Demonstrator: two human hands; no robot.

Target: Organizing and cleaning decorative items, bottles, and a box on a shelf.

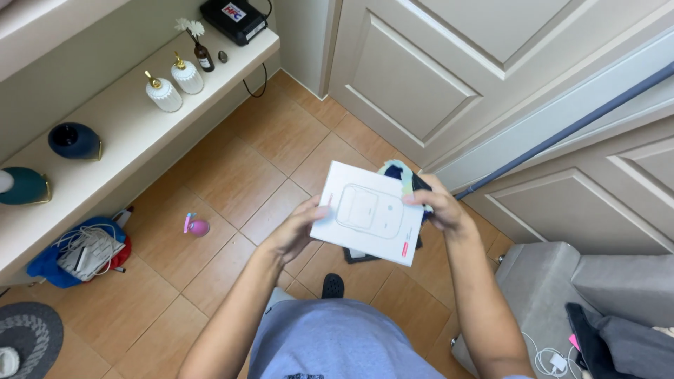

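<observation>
white flat cardboard box (370, 213) | left hand (293, 231), right hand (437, 208) fingers gripping opposite edges

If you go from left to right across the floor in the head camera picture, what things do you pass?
Blue bag of cables → pink spray bottle → left hand → white box → right hand → grey sofa.

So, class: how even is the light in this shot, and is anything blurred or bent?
Head view: soft, even daylight; the white box between the left hand and right hand looks bright but unglared; faint shadows on the floor tiles; the door lines splay from wide-angle distortion; little blur.
</observation>
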